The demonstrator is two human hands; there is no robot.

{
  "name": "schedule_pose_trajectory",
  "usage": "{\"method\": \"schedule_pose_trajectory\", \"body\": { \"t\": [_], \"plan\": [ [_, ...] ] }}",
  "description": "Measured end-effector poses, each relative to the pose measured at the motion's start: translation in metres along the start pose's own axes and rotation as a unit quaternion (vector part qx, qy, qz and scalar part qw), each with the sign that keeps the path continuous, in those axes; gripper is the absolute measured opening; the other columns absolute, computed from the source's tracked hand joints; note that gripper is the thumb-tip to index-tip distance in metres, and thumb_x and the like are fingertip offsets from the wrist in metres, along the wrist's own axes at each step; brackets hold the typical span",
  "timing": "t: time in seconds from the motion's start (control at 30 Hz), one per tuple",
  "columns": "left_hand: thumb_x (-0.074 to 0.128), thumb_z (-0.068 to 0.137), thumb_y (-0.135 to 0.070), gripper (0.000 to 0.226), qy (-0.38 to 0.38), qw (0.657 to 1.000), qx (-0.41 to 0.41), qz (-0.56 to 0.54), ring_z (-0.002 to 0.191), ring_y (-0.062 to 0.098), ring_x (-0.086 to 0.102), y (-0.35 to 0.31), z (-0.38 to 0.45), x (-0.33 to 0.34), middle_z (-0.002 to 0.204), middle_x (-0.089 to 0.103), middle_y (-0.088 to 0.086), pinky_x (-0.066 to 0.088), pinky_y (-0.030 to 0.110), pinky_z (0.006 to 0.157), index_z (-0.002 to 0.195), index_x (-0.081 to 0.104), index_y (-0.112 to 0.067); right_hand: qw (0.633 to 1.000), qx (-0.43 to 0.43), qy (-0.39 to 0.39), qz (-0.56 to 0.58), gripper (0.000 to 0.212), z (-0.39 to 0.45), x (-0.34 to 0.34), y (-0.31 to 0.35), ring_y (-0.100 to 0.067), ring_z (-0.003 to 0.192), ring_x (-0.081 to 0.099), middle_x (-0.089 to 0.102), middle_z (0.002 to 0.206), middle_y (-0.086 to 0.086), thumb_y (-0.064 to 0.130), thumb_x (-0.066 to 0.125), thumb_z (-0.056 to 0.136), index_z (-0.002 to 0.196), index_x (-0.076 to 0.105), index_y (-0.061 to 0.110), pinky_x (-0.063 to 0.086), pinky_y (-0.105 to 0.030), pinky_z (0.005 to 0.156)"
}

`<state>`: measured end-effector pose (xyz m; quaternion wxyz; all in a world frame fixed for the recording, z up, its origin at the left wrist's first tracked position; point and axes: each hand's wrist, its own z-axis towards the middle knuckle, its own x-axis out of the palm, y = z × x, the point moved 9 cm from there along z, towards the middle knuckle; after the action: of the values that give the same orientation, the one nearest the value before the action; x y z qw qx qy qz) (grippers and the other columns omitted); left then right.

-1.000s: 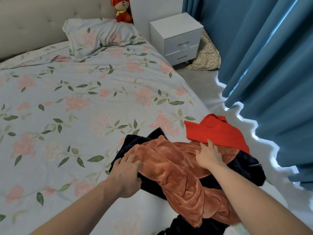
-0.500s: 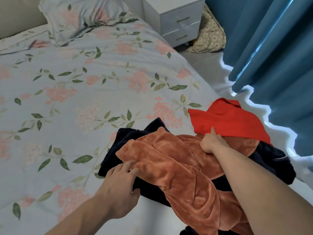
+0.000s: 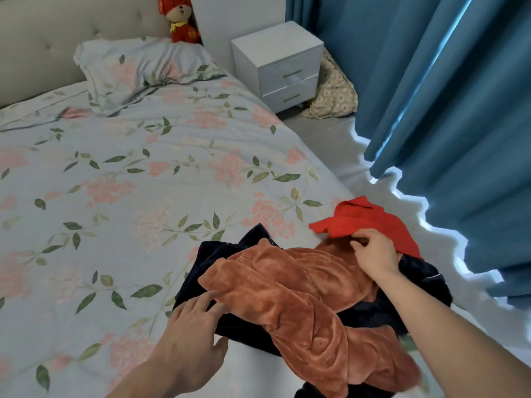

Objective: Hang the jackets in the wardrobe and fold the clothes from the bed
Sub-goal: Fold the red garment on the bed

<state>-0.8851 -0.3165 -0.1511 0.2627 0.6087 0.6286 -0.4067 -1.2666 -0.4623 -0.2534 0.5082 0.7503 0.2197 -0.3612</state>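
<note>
A heap of clothes lies at the near right corner of the bed. On top is a rust-orange plush garment, over a dark navy garment. A red garment sits at the heap's far right edge. My right hand pinches the red garment's near edge and lifts it a little. My left hand rests with fingers spread on the navy garment, fingertips touching the orange one's near left edge.
A floral pillow and a red plush toy lie at the headboard. A white nightstand stands beside the bed, a patterned cushion next to it. Blue curtains hang on the right.
My right hand has slid from the orange garment to the red one and pinched its edge. My left hand let go of the orange garment's edge and opened. The view tilted back up.
</note>
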Motion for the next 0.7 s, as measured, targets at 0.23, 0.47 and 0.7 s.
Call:
{"method": "schedule_pose_trajectory", "body": {
  "t": [0.23,0.47,0.7],
  "plan": [
    [0.052,0.097,-0.047,0.051,-0.018,0.999,0.012,-0.027,0.149,0.013,0.026,-0.039,-0.072,-0.06,0.161,0.021,-0.021,0.024,0.036,0.121,0.146,0.038,-0.046,0.968,-0.012,-0.128,0.217,0.022,-0.109,-0.176,0.062,-0.015,0.079,0.068,0.072,0.093,-0.001,0.013,0.071,0.094,0.106,0.066,0.031,0.059,-0.036,0.083],
    [0.06,0.082,-0.06,0.067,-0.049,0.976,0.112,-0.179,0.134,0.008,0.045,-0.126,-0.135,-0.12,0.148,0.043,-0.02,0.041,0.031,0.107,0.144,0.043,-0.038,0.934,-0.16,-0.115,0.298,0.028,-0.239,-0.285,0.193,-0.014,0.097,0.071,0.075,0.099,0.014,0.007,0.068,0.096,0.097,0.071,0.035,0.054,-0.025,0.088],
    [0.08,0.089,-0.027,0.021,-0.118,0.866,0.135,-0.467,0.078,0.006,0.067,-0.151,-0.214,-0.182,0.089,0.07,-0.008,0.05,0.017,0.07,0.103,0.063,-0.027,0.945,-0.146,-0.017,0.293,0.02,-0.335,-0.28,0.237,-0.008,0.079,0.065,0.069,0.085,0.013,0.018,0.055,0.105,0.095,0.068,0.03,0.051,-0.028,0.079]
  ]
}}
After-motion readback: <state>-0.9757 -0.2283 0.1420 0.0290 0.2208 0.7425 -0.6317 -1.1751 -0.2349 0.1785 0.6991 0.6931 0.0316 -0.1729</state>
